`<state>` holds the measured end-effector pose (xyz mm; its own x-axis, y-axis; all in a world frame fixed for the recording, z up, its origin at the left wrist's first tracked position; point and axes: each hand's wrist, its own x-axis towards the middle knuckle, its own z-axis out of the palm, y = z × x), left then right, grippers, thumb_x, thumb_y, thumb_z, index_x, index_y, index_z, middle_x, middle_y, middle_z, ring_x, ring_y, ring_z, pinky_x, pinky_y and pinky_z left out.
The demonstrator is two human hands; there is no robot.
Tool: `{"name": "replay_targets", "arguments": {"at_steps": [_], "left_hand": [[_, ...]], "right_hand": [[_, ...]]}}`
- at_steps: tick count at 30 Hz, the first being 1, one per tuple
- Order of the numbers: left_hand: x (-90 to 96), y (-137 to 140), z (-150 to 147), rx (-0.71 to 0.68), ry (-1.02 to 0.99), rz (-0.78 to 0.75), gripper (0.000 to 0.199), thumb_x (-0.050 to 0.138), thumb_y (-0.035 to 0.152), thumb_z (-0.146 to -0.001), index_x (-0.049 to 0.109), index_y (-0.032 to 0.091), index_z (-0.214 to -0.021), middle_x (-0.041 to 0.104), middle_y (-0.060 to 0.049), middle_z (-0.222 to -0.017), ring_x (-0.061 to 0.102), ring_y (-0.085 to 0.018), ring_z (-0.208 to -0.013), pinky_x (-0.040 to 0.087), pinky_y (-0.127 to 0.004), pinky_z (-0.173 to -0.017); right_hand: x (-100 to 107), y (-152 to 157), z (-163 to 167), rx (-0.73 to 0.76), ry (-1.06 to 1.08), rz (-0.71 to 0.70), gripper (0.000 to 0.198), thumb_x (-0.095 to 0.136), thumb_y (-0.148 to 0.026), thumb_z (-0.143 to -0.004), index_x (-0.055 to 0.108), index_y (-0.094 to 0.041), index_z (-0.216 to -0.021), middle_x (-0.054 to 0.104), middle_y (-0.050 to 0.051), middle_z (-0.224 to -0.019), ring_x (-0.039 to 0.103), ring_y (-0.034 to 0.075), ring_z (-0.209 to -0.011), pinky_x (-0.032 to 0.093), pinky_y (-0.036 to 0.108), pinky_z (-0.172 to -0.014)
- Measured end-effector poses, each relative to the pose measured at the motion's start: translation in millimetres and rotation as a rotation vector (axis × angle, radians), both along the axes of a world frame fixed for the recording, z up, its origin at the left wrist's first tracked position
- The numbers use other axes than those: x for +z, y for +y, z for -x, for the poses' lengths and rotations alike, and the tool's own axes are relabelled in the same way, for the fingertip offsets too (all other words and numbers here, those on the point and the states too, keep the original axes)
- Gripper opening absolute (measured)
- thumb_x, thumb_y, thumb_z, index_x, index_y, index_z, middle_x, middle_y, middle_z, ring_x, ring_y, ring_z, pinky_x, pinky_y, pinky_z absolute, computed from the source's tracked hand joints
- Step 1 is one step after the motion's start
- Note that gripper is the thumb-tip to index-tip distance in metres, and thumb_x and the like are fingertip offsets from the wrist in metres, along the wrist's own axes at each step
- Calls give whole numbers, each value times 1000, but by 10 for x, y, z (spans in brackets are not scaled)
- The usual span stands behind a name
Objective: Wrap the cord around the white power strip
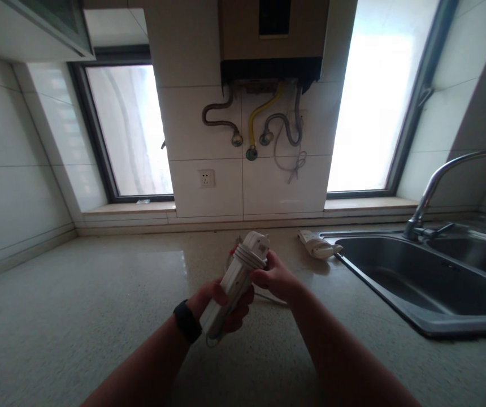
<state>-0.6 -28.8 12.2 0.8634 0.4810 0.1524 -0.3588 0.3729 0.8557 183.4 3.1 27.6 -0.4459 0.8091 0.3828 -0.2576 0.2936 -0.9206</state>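
Left hand point(209, 295) wrapped round lower length of white power strip point(235, 280), thumb on top. Right hand point(282, 278) curled closed on white cord point(248, 259) wound about strip's far end. I see strip held tilted above table point(120, 305), far end leaning right. Loose cord length shows below right hand. Second white bundle point(316, 245) lies on table, just beside sink point(463, 327). Dark band point(187, 322) on left wrist.

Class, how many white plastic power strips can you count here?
2: one long white power strip in the left hand and right hand; another white strip on the speckled counter by the steel sink.
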Motion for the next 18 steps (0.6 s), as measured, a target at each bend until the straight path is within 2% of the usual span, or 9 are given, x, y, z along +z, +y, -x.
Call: {"name": "replay_targets", "arguments": {"at_steps": [2, 5, 8, 11, 13, 15, 18], "left_hand": [[-5, 17, 0, -1, 15, -9, 36, 61, 31, -52, 57, 15, -85, 50, 1, -68, 46, -7, -42, 36, -23, -36], [-25, 43, 5, 36, 36, -30, 44, 59, 35, -55, 61, 11, -92, 58, -4, -74, 56, -13, -48, 43, -26, -42], [-39, 41, 11, 63, 73, -95, 52, 56, 44, -65, 62, 8, -101, 64, -11, -82, 65, -20, -61, 47, -30, -52], [-28, 16, 13, 123, 147, -198, 58, 54, 52, -76, 58, 9, -115, 68, -15, -92, 66, -21, -70, 48, -31, -60], [-2, 7, 16, 251, 216, -285, 58, 53, 52, -84, 53, 11, -124, 69, -16, -99, 66, -22, -76, 50, -33, -67], [33, 13, 21, 461, 288, -420, 55, 51, 50, -90, 47, 15, -133, 68, -15, -108, 66, -23, -89, 50, -37, -79], [69, 46, 21, 776, 438, -724, 60, 52, 47, -93, 33, 22, -144, 62, -14, -124, 61, -25, -108, 45, -44, -95]], "right_hand": [[-36, 27, -12, 12, -16, 18, 54, 87, -48, -57, 59, -18, -92, 52, -4, -62, 37, 6, -46, 27, 20, -40], [-77, 65, 0, -47, -1, 27, 47, 85, -45, -61, 57, -18, -88, 45, -8, -56, 33, 5, -42, 24, 19, -38], [-85, 75, 27, -117, 21, 35, 42, 80, -46, -66, 56, -18, -86, 45, -8, -56, 35, 6, -43, 25, 18, -38], [-61, 71, 32, -194, 0, 21, 39, 77, -47, -67, 56, -18, -81, 46, -7, -55, 35, 6, -42, 26, 20, -38], [-37, 82, 23, -236, -1, -14, 37, 77, -46, -67, 56, -18, -76, 47, -6, -55, 37, 7, -43, 28, 21, -38], [-22, 116, 16, -282, 20, -46, 34, 78, -44, -66, 58, -17, -75, 52, -3, -59, 43, 9, -47, 34, 22, -43], [-51, 204, 30, -398, 100, -86, 37, 83, -39, -63, 62, -16, -84, 64, 2, -74, 56, 14, -62, 46, 26, -57]]}}
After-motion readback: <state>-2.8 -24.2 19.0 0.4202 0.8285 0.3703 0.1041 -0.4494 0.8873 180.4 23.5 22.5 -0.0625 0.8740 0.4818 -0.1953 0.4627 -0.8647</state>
